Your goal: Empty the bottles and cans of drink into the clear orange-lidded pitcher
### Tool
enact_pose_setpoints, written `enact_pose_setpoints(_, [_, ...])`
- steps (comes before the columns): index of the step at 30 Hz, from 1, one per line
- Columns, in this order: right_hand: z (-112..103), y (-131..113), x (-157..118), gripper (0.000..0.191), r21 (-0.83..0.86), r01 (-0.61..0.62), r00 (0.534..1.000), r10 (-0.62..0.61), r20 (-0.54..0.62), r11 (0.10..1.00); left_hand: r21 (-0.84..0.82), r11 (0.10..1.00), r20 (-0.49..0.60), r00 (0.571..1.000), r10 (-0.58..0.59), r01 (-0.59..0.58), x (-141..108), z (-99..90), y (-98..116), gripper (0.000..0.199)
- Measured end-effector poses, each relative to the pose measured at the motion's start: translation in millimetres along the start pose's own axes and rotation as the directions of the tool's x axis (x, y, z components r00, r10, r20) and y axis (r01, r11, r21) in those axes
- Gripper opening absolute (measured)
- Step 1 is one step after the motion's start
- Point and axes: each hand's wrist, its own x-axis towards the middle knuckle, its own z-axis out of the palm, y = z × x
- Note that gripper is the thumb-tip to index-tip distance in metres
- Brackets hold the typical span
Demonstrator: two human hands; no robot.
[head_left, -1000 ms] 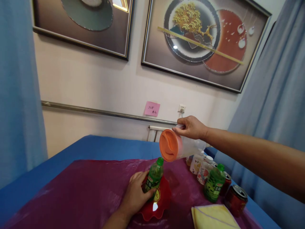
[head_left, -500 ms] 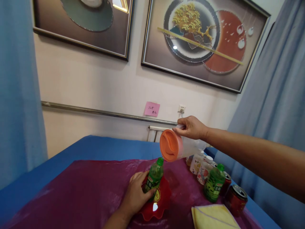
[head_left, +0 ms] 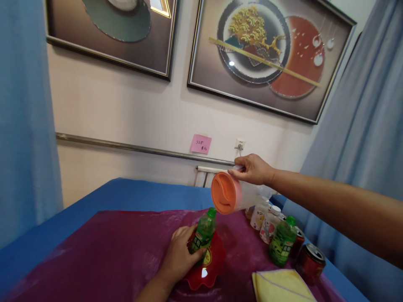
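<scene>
My left hand (head_left: 181,253) is wrapped round a green plastic bottle (head_left: 204,230), which has no cap and leans slightly to the right. Under the bottle lies a red dish (head_left: 215,262) with a wavy rim. My right hand (head_left: 252,168) grips the handle of a translucent pitcher (head_left: 248,195). The pitcher is tipped on its side, its orange lid (head_left: 224,193) facing left and down. The lid's lower edge is just above and right of the bottle's mouth. I cannot make out any liquid between them.
To the right stand another green bottle (head_left: 282,243), white-capped patterned bottles (head_left: 270,224) and dark red cans (head_left: 310,264). A folded yellow cloth (head_left: 283,285) lies at the front right. Purple sheeting (head_left: 119,251) covers part of the blue surface (head_left: 138,191). Blue curtains (head_left: 352,126) hang at the sides.
</scene>
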Motion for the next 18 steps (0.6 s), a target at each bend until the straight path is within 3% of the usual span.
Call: enact_pose_setpoints(18, [-4.3, -3.4, -0.7, 0.043, -0.004, -0.006, 1.0, 0.006, 0.023, 1.0, -0.017, 0.999, 0.02, 0.999, -0.038, 0.039, 0.1, -1.1, 2.8, 0.062])
